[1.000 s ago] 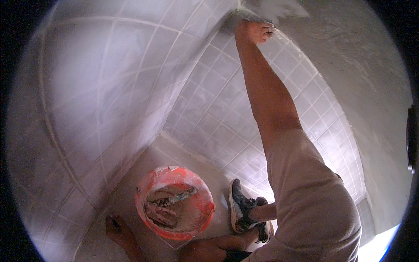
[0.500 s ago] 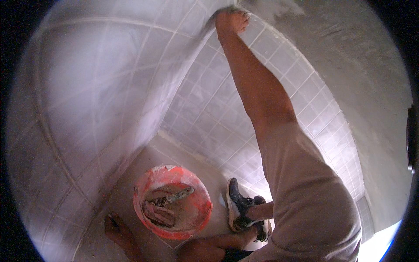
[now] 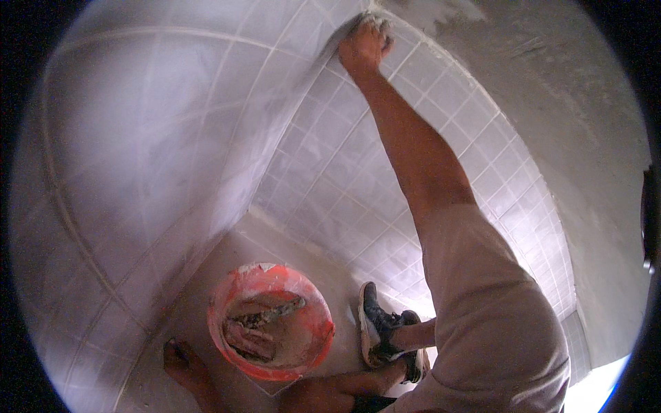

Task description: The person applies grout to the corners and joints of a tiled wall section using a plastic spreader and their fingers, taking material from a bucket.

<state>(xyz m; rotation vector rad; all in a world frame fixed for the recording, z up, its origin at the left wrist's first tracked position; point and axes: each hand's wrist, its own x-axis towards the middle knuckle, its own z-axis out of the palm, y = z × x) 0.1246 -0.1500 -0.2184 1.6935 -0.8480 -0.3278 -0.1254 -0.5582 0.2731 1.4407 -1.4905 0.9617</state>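
Observation:
My right hand point(image 3: 363, 47) is stretched up to the top of the corner where two tiled walls meet. Its fingers are bunched against the wall, and whatever they may hold is hidden. Low on the left, my left hand point(image 3: 180, 361) is curled closed beside the bucket; a dark spot shows among its fingers, too small to name. Between that hand and the shoes stands an orange-red bucket point(image 3: 318, 354), its sides smeared with pale residue. Inside lie a crusted stick-like tool point(image 3: 279, 311) and a pinkish, crumpled-looking piece point(image 3: 249, 341).
A tiled wall point(image 3: 138, 151) rises close on my left; another tiled wall point(image 3: 330, 179) faces me. Rough grey plaster point(image 3: 564, 124) lies beyond the tile edge. Dark shoes point(image 3: 375, 323) rest on the floor point(image 3: 241, 241) right of the bucket.
My right hand has turned at the wrist and its fingers now point up into the corner. The right forearm has shifted slightly right. My left hand has barely moved.

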